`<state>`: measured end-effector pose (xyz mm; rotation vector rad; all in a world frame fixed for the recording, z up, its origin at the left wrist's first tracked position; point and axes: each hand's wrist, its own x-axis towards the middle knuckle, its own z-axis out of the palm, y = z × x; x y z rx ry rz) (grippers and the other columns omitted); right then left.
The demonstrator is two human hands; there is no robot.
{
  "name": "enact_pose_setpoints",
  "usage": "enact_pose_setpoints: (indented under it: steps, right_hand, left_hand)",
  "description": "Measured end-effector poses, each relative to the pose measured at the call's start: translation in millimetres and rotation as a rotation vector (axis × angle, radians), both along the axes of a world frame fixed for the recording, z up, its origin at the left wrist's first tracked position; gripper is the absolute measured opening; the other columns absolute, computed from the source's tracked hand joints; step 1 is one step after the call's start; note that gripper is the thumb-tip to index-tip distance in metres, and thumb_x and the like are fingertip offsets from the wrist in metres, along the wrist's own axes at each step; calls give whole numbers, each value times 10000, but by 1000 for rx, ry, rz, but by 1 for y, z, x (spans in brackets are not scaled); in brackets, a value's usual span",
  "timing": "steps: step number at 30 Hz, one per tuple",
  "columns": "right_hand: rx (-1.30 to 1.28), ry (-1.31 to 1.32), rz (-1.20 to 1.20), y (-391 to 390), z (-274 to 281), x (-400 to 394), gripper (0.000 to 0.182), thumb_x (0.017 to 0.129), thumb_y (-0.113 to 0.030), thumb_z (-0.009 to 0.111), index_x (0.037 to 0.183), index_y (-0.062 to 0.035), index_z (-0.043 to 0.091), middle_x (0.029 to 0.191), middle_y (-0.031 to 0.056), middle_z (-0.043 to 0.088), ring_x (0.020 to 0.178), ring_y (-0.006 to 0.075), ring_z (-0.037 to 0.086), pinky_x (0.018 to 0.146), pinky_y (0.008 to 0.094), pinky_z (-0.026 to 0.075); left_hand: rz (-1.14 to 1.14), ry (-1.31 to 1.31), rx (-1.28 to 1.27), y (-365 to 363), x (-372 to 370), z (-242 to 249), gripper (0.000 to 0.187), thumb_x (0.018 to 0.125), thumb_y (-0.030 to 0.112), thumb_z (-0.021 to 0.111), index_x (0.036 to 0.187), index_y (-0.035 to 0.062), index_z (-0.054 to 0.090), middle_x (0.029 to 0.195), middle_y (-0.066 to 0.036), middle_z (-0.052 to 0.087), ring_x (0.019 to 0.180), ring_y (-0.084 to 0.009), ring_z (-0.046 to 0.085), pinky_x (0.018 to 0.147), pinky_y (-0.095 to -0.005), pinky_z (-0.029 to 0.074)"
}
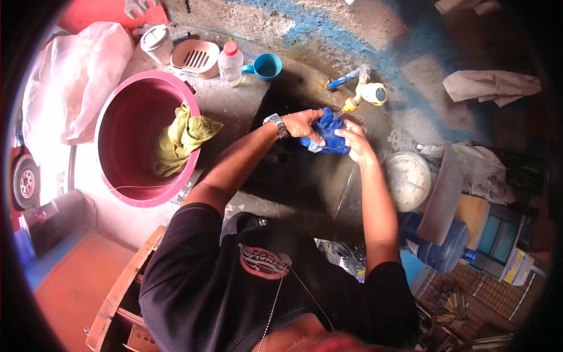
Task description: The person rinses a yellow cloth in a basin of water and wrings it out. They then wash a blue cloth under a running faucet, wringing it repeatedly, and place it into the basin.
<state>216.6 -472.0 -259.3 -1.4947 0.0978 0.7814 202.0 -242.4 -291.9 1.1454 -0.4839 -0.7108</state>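
A wet, crumpled blue cloth (333, 134) with some white suds on it is bunched between my hands, just below the faucet (350, 104). My left hand (305, 127), with a metal watch (276, 125) on its wrist, grips the cloth from the left side. On the opposite side, my right hand (355, 141) has its fingers closed on the cloth's right edge. Both hands are over a dark sink basin (293, 170), whose inside is mostly in shadow.
Left of the sink stands a pink basin (120, 141) with a yellow-green towel (187, 138) over its rim. A blue mug (268, 67), a red-capped bottle (230, 64), a soap dish (196, 57) and a white cup (156, 44) line the back. A round dial scale (409, 180) sits at right.
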Motion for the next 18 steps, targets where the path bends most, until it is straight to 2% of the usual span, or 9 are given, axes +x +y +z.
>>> enact_pose_setpoints:
  steps: [4,6,7,10,12,14,15,16,18]
  right_hand:
    - [155,17,-285,-7,23,0,292,780,-35,644,1063,-48,573,949,69,651,836,170,645,783,320,535]
    - [192,13,-343,-15,37,2,258,786,-43,634,1036,-60,570,938,69,646,842,175,646,788,321,535]
    - [187,15,-355,-16,42,0,258,786,-43,634,1036,-60,570,938,69,646,842,175,646,788,321,535]
    - [182,-36,-299,-22,55,1,251,789,-42,619,1032,-67,564,949,74,644,861,182,646,803,336,537]
    - [130,-18,-370,-29,64,0,265,790,-48,613,1049,-67,559,951,73,640,870,188,643,798,353,538]
    - [148,3,-385,-30,77,1,249,804,-67,596,1050,-66,561,954,70,638,866,198,640,793,362,535]
    - [159,36,-389,-27,83,2,241,806,-75,589,1046,-65,564,959,72,640,860,202,640,786,356,532]
    - [171,81,-394,-24,82,-1,235,809,-83,583,1042,-63,568,964,74,641,853,205,640,779,350,529]
    - [232,63,-323,-24,49,9,236,808,-88,573,1043,-64,575,957,78,642,854,206,642,772,337,528]
  left_hand:
    - [34,-38,51,2,-4,-21,529,707,108,821,1175,43,581,1102,-26,631,999,-130,558,937,-316,432]
    - [-69,-18,104,0,-7,-59,433,725,139,807,1112,37,642,981,5,663,879,-110,575,875,-293,451]
    - [-90,-62,161,-2,-12,-67,252,769,114,735,1003,31,695,868,31,669,764,-84,556,795,-277,459]
    - [-106,2,232,-6,-8,-80,195,759,120,698,934,34,710,776,32,655,681,-77,536,663,-268,443]
    - [-236,-41,161,12,9,-65,214,765,126,659,954,31,692,784,18,653,719,-89,561,694,-256,437]
    - [137,468,75,29,-10,-17,259,779,135,637,1012,21,651,816,-22,659,754,-129,611,759,-280,477]
    - [-181,492,-259,34,5,-22,289,804,143,607,1065,19,614,856,-73,661,807,-192,646,823,-336,506]
    - [-56,684,-536,35,6,-31,242,835,151,581,1029,16,635,928,-87,680,863,-207,652,820,-366,519]
    - [41,932,-713,8,-15,-15,292,877,248,570,1081,51,641,1038,-104,683,927,-237,657,837,-413,515]
